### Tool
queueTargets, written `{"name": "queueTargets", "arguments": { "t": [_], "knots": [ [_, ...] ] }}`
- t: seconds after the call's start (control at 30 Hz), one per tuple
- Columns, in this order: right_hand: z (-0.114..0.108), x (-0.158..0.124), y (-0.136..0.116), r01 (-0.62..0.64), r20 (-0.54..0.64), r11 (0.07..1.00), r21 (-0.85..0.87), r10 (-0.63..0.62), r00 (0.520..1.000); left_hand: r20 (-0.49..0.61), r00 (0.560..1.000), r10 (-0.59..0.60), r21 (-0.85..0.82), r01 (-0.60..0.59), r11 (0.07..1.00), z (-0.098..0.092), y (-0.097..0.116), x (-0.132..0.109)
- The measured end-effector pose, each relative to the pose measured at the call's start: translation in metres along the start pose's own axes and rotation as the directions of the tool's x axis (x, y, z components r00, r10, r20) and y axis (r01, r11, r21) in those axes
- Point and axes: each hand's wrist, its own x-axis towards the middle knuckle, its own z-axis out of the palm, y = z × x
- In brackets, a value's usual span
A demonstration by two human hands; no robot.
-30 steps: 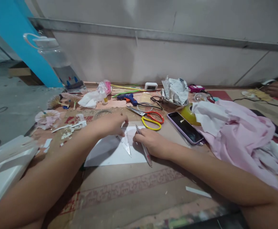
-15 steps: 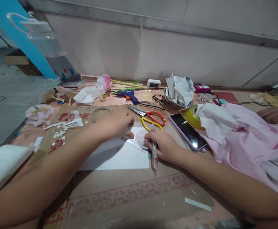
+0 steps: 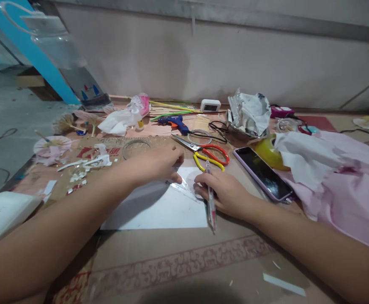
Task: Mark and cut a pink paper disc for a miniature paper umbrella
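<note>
A white sheet of paper (image 3: 159, 211) lies on the cardboard under both hands. My left hand (image 3: 163, 164) reaches over its upper part, thumb pressed on a clear ruler (image 3: 186, 189); its other fingertips are partly hidden. At the sheet's right edge, my right hand (image 3: 224, 190) is closed with a clear pen (image 3: 211, 207) held across its fingers. The fingertips of that hand touch a pale round piece (image 3: 193, 179) beside the ruler. Just beyond the hands lie scissors (image 3: 203, 152) with one red and one yellow handle, blades half apart.
A phone (image 3: 262, 173) and pink and white cloth (image 3: 333, 181) lie on the right, beside a yellow tape roll (image 3: 268, 154). Behind are a blue glue gun (image 3: 173, 122) and a bowl of wrappings (image 3: 249, 118). Paper scraps (image 3: 92, 162) and a large bottle (image 3: 72, 63) are on the left.
The view has shifted slightly, so objects beyond the hands appear further right. Both hands keep nearly the same places on the paper, ruler and pen.
</note>
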Motion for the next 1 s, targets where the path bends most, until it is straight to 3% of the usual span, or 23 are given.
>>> {"name": "queueTargets", "arguments": {
  "t": [0.3, 0.43, 0.73, 0.87, 1.0],
  "knots": [
    [-0.003, 0.002, 0.002, -0.097, 0.039, 0.988, 0.117, 0.093, 0.995, -0.133, 0.989, 0.065, 0.033, -0.061, 0.998, 0.016, -0.007, -0.008],
    [-0.005, -0.002, 0.003, -0.097, -0.004, 0.982, 0.162, 0.099, 0.995, -0.148, 0.987, 0.065, 0.013, -0.063, 0.998, 0.018, -0.006, -0.01],
    [-0.006, -0.01, 0.004, 0.03, 0.036, 0.99, 0.139, -0.035, 0.999, -0.127, 0.982, 0.139, 0.055, -0.133, 0.99, 0.016, -0.015, -0.024],
    [-0.005, -0.01, 0.005, 0.086, -0.043, 0.98, 0.182, -0.079, 0.996, -0.12, 0.985, 0.123, 0.048, -0.118, 0.992, 0.017, -0.016, -0.031],
    [-0.014, -0.009, -0.005, 0.142, -0.143, 0.977, 0.157, -0.119, 0.983, -0.008, 0.994, 0.112, 0.049, -0.112, 0.993, 0.013, -0.016, -0.047]
  ]
}}
